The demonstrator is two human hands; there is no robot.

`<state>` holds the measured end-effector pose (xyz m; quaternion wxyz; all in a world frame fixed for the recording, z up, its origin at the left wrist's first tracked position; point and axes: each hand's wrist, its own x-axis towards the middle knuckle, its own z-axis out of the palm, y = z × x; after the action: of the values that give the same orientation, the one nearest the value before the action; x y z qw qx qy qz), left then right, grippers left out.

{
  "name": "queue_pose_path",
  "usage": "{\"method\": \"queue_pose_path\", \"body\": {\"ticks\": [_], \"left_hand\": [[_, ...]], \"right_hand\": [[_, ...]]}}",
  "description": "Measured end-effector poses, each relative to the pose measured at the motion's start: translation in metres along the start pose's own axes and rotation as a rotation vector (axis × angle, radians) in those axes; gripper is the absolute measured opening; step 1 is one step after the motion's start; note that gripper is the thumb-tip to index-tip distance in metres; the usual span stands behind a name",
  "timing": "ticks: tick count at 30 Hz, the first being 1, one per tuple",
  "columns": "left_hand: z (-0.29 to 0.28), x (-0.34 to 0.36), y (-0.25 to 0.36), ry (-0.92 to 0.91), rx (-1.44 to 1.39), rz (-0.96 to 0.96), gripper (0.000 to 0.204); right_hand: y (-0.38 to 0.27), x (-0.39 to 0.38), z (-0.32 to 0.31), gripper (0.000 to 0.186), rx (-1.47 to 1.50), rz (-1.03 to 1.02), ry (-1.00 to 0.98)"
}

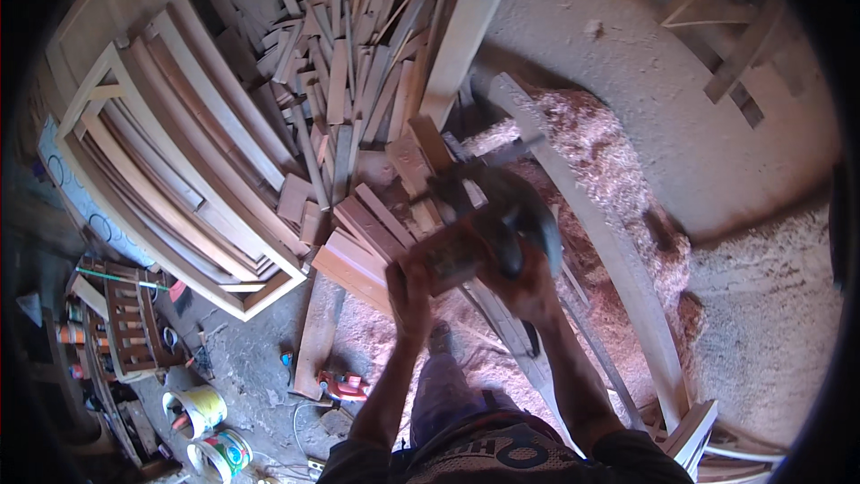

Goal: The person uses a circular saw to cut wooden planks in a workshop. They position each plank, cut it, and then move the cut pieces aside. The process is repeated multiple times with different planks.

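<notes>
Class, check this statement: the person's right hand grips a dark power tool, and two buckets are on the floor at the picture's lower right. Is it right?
Not quite: the two buckets are at the lower left, as the head view shows. The right hand does grip a dark power tool.

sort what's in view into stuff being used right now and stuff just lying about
In use: blurred dark power tool, gripped by the left hand and right hand

Apparently just lying about: pile of wood pieces, pale wooden frame, yellow bucket, red tool, wood shavings
</notes>
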<state>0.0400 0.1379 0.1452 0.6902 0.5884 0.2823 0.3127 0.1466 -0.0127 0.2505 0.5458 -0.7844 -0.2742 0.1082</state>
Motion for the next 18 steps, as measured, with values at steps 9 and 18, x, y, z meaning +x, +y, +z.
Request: {"method": "queue_pose_path", "body": {"ticks": [9,18], "left_hand": [[0.034,-0.16,-0.155,-0.24,-0.011,-0.846,0.07],[0.101,-0.238,-0.208,-0.328,0.104,-0.878,0.107]], "right_hand": [[-0.015,-0.256,-0.131,0.05,-0.199,0.515,0.223],[-0.004,-0.473,-0.19,0.048,-0.227,0.873,0.367]]}}
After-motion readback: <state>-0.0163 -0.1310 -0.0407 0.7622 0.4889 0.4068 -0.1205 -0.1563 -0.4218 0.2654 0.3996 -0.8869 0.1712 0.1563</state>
